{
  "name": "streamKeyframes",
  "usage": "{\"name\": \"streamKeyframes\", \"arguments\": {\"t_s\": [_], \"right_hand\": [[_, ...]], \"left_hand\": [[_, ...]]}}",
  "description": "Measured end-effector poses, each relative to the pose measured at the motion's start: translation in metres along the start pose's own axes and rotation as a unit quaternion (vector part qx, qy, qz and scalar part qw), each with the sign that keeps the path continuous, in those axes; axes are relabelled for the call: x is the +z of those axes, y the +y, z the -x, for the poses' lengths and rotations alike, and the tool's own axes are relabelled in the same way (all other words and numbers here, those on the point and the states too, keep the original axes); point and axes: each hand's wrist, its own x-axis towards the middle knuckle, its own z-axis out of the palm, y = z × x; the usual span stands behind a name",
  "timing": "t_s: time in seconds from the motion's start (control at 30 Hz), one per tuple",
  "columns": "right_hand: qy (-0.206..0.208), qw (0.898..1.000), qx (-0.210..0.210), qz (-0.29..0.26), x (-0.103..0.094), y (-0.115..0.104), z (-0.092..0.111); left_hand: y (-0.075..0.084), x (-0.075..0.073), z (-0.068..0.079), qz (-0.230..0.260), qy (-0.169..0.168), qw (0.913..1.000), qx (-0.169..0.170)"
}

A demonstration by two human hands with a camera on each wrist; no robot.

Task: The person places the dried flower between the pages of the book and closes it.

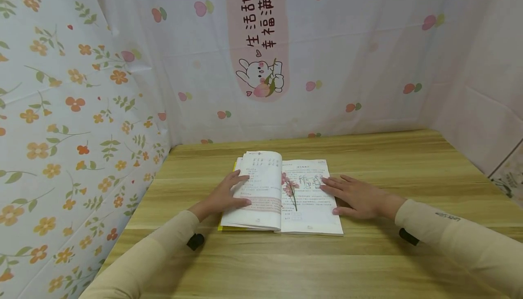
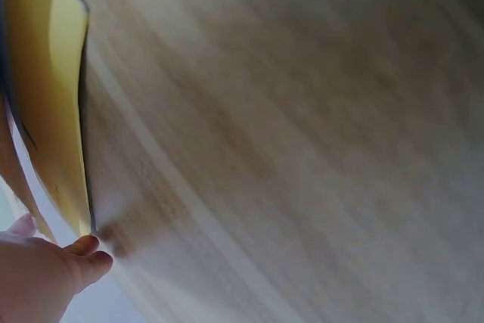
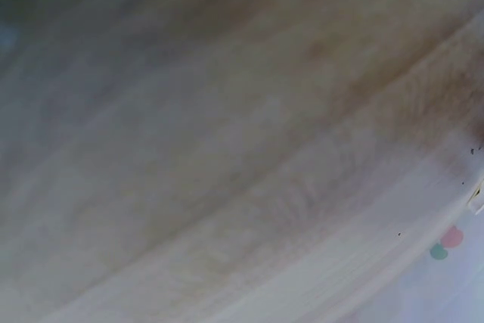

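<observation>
An open book [image 1: 261, 212] with printed pages lies on the wooden table, its yellow cover [image 2: 64, 111] showing along the left side. A sprig of pink flowers [image 1: 290, 189] with a thin stem lies on the right page near the fold. My left hand [image 1: 224, 194] rests at the book's left edge, thumb and a finger spread over the left page; in the left wrist view other fingertips [image 2: 94, 261] touch by the cover's edge. My right hand [image 1: 361, 197] lies flat across the right page's outer edge, fingers extended. The right wrist view does not show it.
The wooden table [image 1: 286, 267] extends around the book. Behind it hangs a white curtain [image 1: 347, 53] with fruit prints, a cartoon rabbit and writing. A flowered cloth [image 1: 73, 153] hangs on the left. Dark wrist devices [image 1: 196, 241] sit under both sleeves.
</observation>
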Motion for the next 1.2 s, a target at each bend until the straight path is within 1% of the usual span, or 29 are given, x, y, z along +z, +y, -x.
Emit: {"name": "streamKeyframes", "arguments": {"t_s": [0.07,0.17,0.33,0.4,0.47,0.6,0.67,0.8,1.0,1.07,1.2], "right_hand": [[-0.002,1.000,0.001,0.000,0.000,0.000,0.000],[-0.002,1.000,0.000,0.000,0.000,0.000,0.000],[0.002,1.000,-0.003,0.007,0.000,0.000,0.000],[0.002,1.000,-0.003,0.010,0.000,0.000,0.000],[0.002,1.000,-0.001,0.012,0.000,0.000,0.000],[-0.001,1.000,0.002,0.016,0.000,0.000,-0.001],[-0.002,1.000,0.003,0.017,0.000,-0.001,-0.001],[-0.006,1.000,0.002,0.018,0.000,-0.001,-0.002],[-0.004,1.000,0.002,0.019,0.001,0.000,-0.002],[0.000,1.000,0.001,0.020,0.001,0.000,-0.001],[0.008,1.000,-0.004,0.017,0.002,0.001,0.000]], "left_hand": [[0.002,-0.001,0.000,0.006,0.008,1.0000,-0.001],[0.005,-0.004,0.001,0.013,0.017,0.9997,0.012],[0.011,-0.013,0.002,0.029,0.038,0.9976,0.049],[0.015,-0.017,0.003,0.034,0.047,0.9967,0.058],[0.019,-0.021,0.003,0.039,0.056,0.9959,0.059],[0.028,-0.027,0.001,0.051,0.067,0.9953,0.049],[0.032,-0.030,0.001,0.053,0.070,0.9949,0.051],[0.043,-0.036,0.000,0.048,0.072,0.9946,0.058],[0.071,-0.042,-0.002,0.026,0.056,0.9957,0.069],[0.079,-0.045,-0.003,0.026,0.050,0.9952,0.079],[0.095,-0.046,-0.008,0.024,0.039,0.9919,0.119]]}}
